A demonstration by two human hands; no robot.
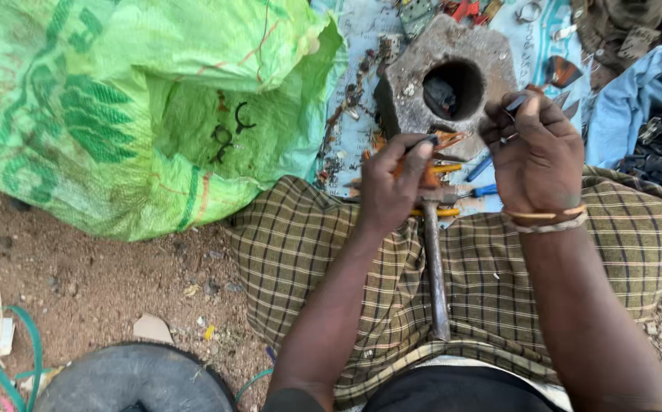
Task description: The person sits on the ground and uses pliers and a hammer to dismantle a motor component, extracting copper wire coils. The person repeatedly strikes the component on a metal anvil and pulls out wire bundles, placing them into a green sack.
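Bare reddish dirt surrounds the checked cloth (pixel 483 282) where the left hand (pixel 389 185) pinches a thin dark tool and the right hand (pixel 538 156) grips a small metal piece over the hammer (pixel 435 259); slipping fingers could likely drop it among scrap beside the holed stone block (pixel 411 72).

- Ahead of the left hand (pixel 392 187) and right hand (pixel 537 152) the metal block (pixel 415 84) with its round hole blocks the way forward.
- Between the hands lies a narrow gap, crowded by orange wire bits (pixel 445 141).
- The hammer (pixel 435 252) lies along the checked cloth (pixel 300 244) between the forearms.
- The green sack (pixel 117 107) walls off the left.
- The blue cloth (pixel 628 107) with dark scrap crowds the right.
- Bare dirt (pixel 102 282) lower left gives open room, down to the black tyre (pixel 132 378).
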